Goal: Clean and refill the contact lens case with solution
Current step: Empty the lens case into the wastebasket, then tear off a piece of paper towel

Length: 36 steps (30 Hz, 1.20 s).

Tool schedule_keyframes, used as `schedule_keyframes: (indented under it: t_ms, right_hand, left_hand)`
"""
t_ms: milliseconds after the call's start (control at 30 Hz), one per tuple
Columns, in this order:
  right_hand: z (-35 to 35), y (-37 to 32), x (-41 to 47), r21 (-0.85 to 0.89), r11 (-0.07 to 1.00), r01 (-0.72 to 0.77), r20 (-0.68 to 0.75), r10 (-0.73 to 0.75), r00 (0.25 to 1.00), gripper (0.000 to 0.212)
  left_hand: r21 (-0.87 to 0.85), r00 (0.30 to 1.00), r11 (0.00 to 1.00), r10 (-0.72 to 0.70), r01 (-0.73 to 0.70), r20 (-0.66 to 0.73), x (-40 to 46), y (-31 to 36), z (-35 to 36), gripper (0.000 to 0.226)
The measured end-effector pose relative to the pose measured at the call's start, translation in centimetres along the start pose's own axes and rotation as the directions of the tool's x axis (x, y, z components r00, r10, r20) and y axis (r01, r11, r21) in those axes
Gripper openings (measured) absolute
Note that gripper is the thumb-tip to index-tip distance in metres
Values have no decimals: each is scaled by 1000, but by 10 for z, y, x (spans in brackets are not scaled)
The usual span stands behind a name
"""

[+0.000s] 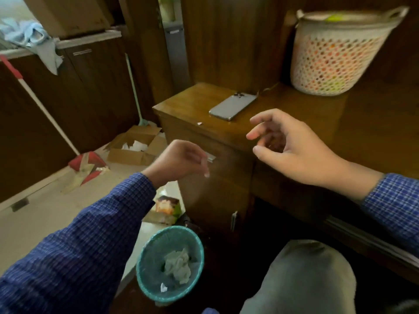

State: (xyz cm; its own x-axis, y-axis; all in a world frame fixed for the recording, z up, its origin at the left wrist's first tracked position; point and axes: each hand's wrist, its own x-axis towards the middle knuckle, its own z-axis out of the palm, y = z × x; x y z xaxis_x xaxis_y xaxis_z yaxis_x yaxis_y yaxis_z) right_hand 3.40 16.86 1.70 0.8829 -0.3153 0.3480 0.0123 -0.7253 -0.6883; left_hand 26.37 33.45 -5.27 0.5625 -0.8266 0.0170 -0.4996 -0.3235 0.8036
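No contact lens case or solution bottle shows in the head view. My left hand [179,160] hangs in the air above a teal wastebasket [145,259], its fingers loosely curled and holding nothing I can make out. A crumpled tissue [178,265] lies inside the wastebasket. My right hand [288,143] hovers over the front edge of a wooden cabinet top [192,103], fingers spread and relaxed, holding nothing.
A grey phone [232,106] lies on the cabinet top with a cable. A white mesh basket [337,55] stands at the back right. On the floor are an open cardboard box [136,146], a red dustpan [87,164] and a small carton [167,208]. My knee [306,279] is at bottom right.
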Motion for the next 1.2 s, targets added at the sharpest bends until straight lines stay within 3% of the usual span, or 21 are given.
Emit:
schedule_keyframes:
  t_ms: [200, 467, 767, 1100, 1200]
  right_hand:
    - [-98, 25, -44, -3, 993, -121, -186, 119, 975, 44]
    - [-192, 77, -141, -21, 940, -340, -295, 319, 901, 72]
    - [-248, 133, -213, 61, 917, -394, -455, 377, 807, 59]
    - [-270, 171, -220, 65, 911, -408, -408, 397, 822, 54]
    - [-270, 174, -218, 57, 906, -420, -389, 407, 826, 58]
  left_hand:
    - [-320, 976, 931, 208, -176, 66, 28, 118, 49, 28]
    - [-575, 926, 795, 341, -193, 161, 59, 244, 198, 36]
    - [-553, 834, 825, 383, -115, 397, 68, 302, 316, 34]
    - [-570, 798, 810, 433, -140, 418, 87, 318, 349, 28]
    - [-556, 785, 812, 457, -177, 417, 91, 313, 349, 41]
